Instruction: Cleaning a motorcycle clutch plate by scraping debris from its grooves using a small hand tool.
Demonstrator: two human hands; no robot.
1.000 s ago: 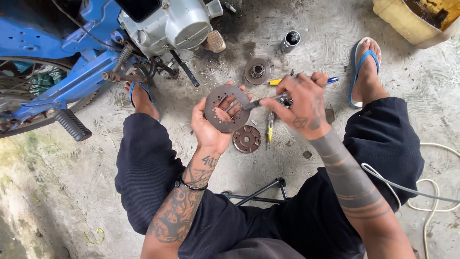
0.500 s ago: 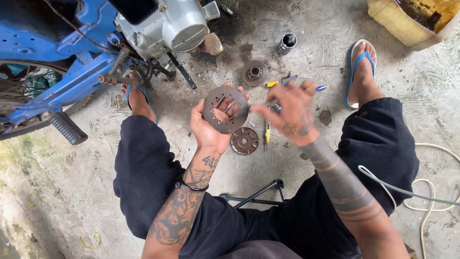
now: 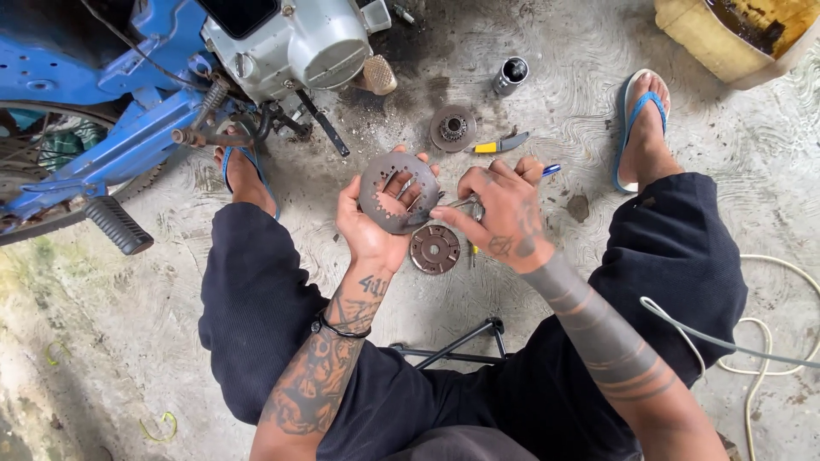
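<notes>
My left hand holds a flat grey toothed ring plate with small holes, palm up, fingers showing through its middle. My right hand grips a slim screwdriver with a blue handle end; its metal tip touches the plate's lower right edge. Just below the hands a round rusty hub part lies on the concrete floor. Both forearms are tattooed, and a black band circles my left wrist.
A blue motorbike with a silver engine stands at the upper left. On the floor lie a round clutch part, yellow-handled pliers, a small metal cylinder, a yellow tub and a white cable.
My right hand has moved left toward the plate, bringing the screwdriver tip against its edge. The left hand has stayed about where it was.
</notes>
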